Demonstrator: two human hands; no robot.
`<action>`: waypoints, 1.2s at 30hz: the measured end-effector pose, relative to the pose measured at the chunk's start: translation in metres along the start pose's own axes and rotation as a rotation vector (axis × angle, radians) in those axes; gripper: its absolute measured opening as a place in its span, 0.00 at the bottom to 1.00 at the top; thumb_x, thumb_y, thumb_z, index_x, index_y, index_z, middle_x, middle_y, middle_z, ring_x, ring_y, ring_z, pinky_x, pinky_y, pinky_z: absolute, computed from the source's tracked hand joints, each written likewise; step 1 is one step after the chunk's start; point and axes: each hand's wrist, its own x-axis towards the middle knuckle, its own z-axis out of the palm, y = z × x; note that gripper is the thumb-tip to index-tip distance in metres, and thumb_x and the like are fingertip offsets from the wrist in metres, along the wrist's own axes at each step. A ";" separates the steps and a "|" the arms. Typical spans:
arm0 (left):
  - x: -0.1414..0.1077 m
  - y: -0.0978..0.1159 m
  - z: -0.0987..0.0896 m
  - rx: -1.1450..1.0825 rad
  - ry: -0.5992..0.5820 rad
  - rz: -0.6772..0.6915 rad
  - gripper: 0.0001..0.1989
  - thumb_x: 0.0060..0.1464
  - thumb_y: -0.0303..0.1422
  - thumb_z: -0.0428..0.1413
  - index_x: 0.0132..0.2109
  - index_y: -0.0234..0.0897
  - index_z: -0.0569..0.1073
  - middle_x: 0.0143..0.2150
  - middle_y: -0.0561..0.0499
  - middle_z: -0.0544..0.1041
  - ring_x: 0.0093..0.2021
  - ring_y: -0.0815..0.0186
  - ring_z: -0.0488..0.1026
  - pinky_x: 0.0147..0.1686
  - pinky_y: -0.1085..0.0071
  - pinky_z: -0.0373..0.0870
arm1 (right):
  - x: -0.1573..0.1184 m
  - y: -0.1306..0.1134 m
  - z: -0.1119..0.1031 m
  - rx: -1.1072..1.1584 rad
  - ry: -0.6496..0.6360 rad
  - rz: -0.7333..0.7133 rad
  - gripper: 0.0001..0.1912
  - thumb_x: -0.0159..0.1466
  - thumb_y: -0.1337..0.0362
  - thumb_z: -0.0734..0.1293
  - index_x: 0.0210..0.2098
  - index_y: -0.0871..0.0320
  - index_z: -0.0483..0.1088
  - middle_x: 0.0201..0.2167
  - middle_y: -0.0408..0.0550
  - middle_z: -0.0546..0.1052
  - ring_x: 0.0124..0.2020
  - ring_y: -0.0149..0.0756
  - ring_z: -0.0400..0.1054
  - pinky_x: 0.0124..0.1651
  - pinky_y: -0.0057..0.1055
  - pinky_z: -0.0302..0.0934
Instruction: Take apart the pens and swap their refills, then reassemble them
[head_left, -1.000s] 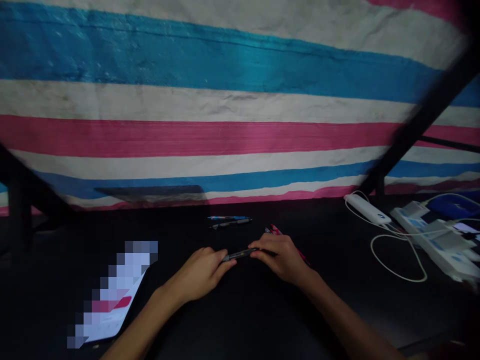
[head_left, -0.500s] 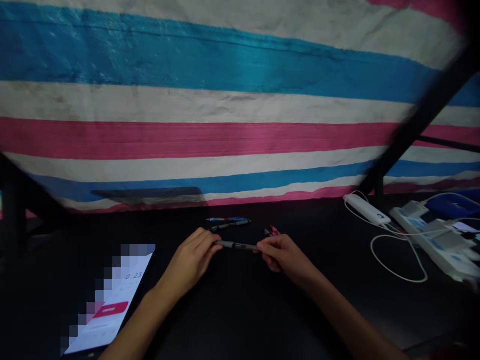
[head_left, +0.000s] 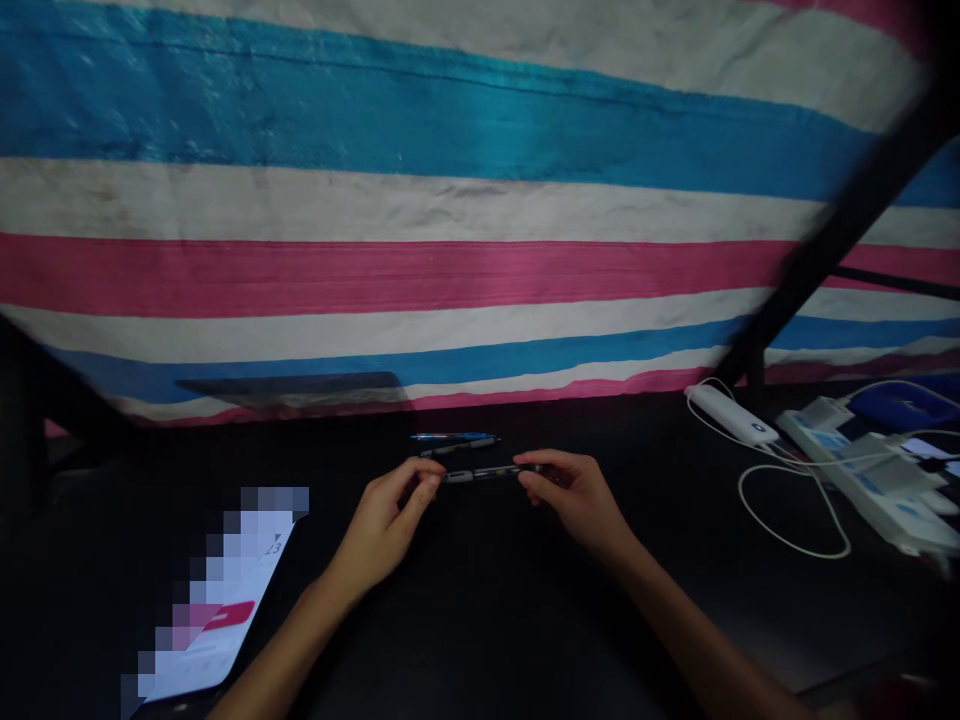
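A grey-and-black pen (head_left: 491,472) is stretched level between my two hands, just above the dark tabletop. Its left end is pinched between the thumb and fingers of my left hand (head_left: 386,515). My right hand (head_left: 576,498) pinches the other end, with the fingertips covering the tip there. Just beyond the held pen lie a blue pen (head_left: 450,436) and a darker grey-black pen (head_left: 469,447), close together and roughly parallel.
On the left lies a lit phone or tablet (head_left: 244,620), partly pixelated. A white power strip (head_left: 862,480) with plugs, a white device (head_left: 731,415) and a looped cable (head_left: 787,550) occupy the right. Behind the black table (head_left: 480,610) hangs a striped sheet (head_left: 480,280).
The held pen's right end has risen, and its slant now runs slightly upward to the right. My right hand has lifted a little. Red items behind it are now hidden.
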 end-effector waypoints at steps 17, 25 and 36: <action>0.002 0.002 0.005 -0.408 0.191 -0.207 0.08 0.52 0.34 0.58 0.39 0.36 0.74 0.30 0.52 0.78 0.34 0.67 0.75 0.38 0.72 0.69 | 0.001 0.007 0.004 0.168 -0.016 0.145 0.12 0.59 0.56 0.66 0.33 0.59 0.73 0.29 0.47 0.72 0.26 0.30 0.65 0.22 0.24 0.58; 0.002 -0.001 0.003 -0.431 0.196 -0.200 0.07 0.52 0.33 0.58 0.39 0.36 0.74 0.30 0.53 0.78 0.33 0.68 0.75 0.37 0.73 0.68 | 0.001 0.005 0.003 0.220 -0.034 0.085 0.16 0.53 0.61 0.71 0.42 0.55 0.71 0.32 0.44 0.71 0.29 0.31 0.66 0.24 0.25 0.61; 0.001 0.000 0.004 -0.409 0.196 -0.220 0.09 0.51 0.34 0.59 0.40 0.37 0.74 0.32 0.52 0.78 0.35 0.66 0.75 0.39 0.72 0.69 | 0.002 0.008 0.002 0.216 -0.050 0.131 0.14 0.55 0.60 0.70 0.40 0.55 0.71 0.30 0.43 0.70 0.25 0.28 0.64 0.22 0.23 0.58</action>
